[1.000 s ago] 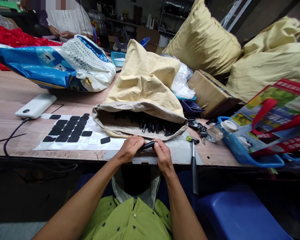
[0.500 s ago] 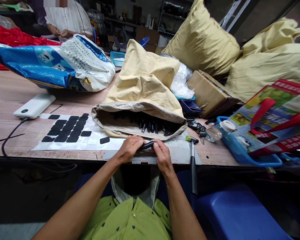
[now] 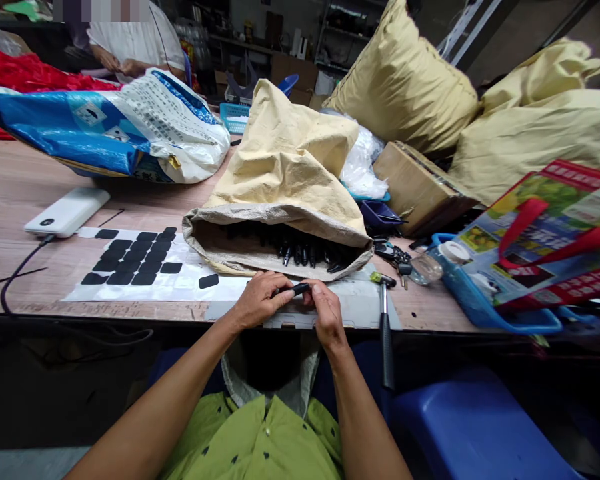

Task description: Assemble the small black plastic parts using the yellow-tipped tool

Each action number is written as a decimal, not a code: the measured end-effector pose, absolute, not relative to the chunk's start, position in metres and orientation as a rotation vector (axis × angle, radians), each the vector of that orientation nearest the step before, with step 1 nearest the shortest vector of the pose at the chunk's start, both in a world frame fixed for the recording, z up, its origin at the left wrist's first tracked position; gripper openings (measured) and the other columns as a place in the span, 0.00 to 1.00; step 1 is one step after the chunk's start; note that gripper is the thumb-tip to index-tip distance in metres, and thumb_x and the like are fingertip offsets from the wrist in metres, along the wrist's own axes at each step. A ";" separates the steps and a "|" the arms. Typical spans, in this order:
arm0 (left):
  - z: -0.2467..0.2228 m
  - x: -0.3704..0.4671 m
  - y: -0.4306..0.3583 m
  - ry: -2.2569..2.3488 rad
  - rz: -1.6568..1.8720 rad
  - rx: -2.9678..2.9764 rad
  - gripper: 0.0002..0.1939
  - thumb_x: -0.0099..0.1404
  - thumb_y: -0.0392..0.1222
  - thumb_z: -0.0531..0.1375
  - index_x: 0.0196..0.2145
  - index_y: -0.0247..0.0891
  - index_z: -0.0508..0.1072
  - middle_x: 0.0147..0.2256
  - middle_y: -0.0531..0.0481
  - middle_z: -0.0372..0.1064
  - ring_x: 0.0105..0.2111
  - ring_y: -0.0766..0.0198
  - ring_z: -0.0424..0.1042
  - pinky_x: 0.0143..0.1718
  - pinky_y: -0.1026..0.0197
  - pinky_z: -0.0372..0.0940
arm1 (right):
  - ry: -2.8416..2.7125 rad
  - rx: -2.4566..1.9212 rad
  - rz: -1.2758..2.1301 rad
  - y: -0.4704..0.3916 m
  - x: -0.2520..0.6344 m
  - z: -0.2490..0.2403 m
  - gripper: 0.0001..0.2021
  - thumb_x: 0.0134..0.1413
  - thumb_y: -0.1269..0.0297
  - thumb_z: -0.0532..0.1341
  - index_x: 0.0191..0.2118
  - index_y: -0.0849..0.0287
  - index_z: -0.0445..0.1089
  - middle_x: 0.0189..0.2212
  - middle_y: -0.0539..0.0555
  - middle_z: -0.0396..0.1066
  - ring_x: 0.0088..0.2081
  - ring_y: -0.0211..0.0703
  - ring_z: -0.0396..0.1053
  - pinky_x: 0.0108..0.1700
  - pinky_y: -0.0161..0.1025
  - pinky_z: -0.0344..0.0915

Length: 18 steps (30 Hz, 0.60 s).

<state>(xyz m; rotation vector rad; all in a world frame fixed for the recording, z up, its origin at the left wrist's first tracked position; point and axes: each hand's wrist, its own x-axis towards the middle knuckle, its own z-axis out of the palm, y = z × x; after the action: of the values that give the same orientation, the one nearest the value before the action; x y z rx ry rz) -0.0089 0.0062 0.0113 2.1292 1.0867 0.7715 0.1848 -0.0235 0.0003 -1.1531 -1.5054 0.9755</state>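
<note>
Between my two hands lies a slim black pen-like piece [image 3: 299, 289], held level just in front of the sack's mouth. My left hand [image 3: 263, 297] wraps round its left part, thumb along the top. The fingers of my right hand [image 3: 326, 308] pinch its right end. Behind them a cream cloth sack [image 3: 285, 167] lies with its mouth towards me, and several similar black pieces [image 3: 305, 255] show inside. Left of the sack, black rounded patches [image 3: 137, 255] sit in rows on a white sheet [image 3: 177, 291]. My fingers hide part of the held piece.
A hammer [image 3: 386, 333] lies at right, its handle over the table edge. Further right are keys [image 3: 403, 267], a glass jar [image 3: 427, 267] and a blue basket [image 3: 500, 313]. A white power bank [image 3: 67, 212] and a blue-white bag [image 3: 130, 133] are left. A person sits behind.
My left thumb has slid right along the black piece, and my right fingers have turned slightly at its end. The piece stays in about the same place.
</note>
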 end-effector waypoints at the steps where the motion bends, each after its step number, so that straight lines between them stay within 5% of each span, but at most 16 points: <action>1: 0.011 -0.009 0.006 1.085 0.767 2.132 0.16 0.73 0.49 0.53 0.39 0.40 0.77 0.36 0.51 0.76 0.39 0.59 0.69 0.44 0.56 0.54 | -1.495 -1.141 0.977 -0.024 0.185 0.000 0.21 0.71 0.51 0.48 0.44 0.58 0.74 0.28 0.50 0.64 0.33 0.41 0.63 0.37 0.38 0.57; 18: 0.008 -0.010 0.007 1.064 0.732 2.205 0.18 0.75 0.49 0.51 0.36 0.39 0.76 0.33 0.51 0.73 0.37 0.59 0.66 0.42 0.55 0.52 | -1.580 -1.211 0.921 -0.025 0.182 0.004 0.14 0.65 0.52 0.57 0.40 0.57 0.71 0.28 0.49 0.65 0.30 0.39 0.61 0.34 0.36 0.58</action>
<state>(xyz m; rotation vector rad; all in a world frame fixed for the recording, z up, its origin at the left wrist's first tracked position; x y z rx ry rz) -0.0105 0.0067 0.0083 2.2047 1.0637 0.7322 0.1821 -0.0250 0.0041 -1.2106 -1.5796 0.9209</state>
